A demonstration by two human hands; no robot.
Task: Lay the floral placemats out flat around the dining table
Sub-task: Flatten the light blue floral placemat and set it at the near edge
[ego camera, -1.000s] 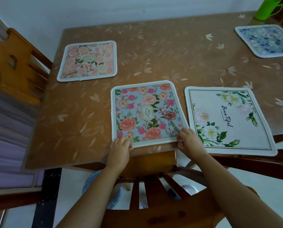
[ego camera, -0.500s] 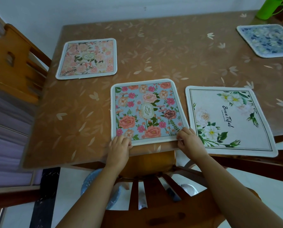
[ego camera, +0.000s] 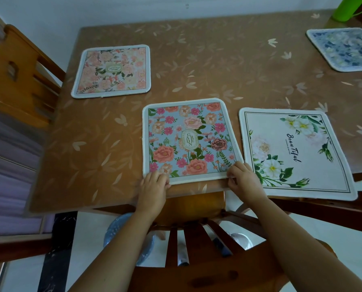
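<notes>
A blue placemat with pink roses (ego camera: 188, 140) lies flat at the near edge of the brown dining table (ego camera: 218, 70). My left hand (ego camera: 153, 189) grips its near left corner and my right hand (ego camera: 242, 177) grips its near right corner. A white placemat with white flowers (ego camera: 293, 152) lies just to its right, its near edge hanging over the table edge. A peach floral placemat (ego camera: 112, 70) lies at the far left. A blue-and-white placemat (ego camera: 344, 48) lies at the far right, partly cut off by the frame.
A wooden chair back (ego camera: 197, 260) stands right below my arms, pushed up to the table. Another wooden chair (ego camera: 18, 76) stands at the table's left side. A green cup (ego camera: 346, 7) sits at the far right corner. Round plates rest on the floor under the chair.
Both hands stay on the near corners of the blue placemat. The mat and the other mats have barely shifted; only my view has moved slightly.
</notes>
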